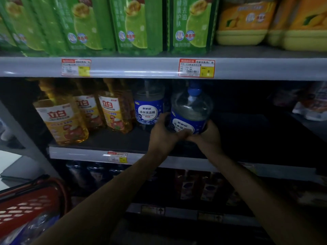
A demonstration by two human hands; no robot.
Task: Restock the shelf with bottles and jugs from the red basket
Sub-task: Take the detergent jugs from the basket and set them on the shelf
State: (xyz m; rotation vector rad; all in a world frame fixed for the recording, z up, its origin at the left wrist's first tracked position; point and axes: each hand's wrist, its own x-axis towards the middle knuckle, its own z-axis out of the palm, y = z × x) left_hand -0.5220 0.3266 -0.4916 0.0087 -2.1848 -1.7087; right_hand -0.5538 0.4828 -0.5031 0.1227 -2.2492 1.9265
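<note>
The left hand (pixel 162 133) and right hand (pixel 208 135) curl fingers round a blue-label jug (pixel 190 110) — at the dark middle shelf (pixel 106 138), dimly lit.

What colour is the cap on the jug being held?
Blue, on the clear jug with a blue label, seen in the head view.
</note>
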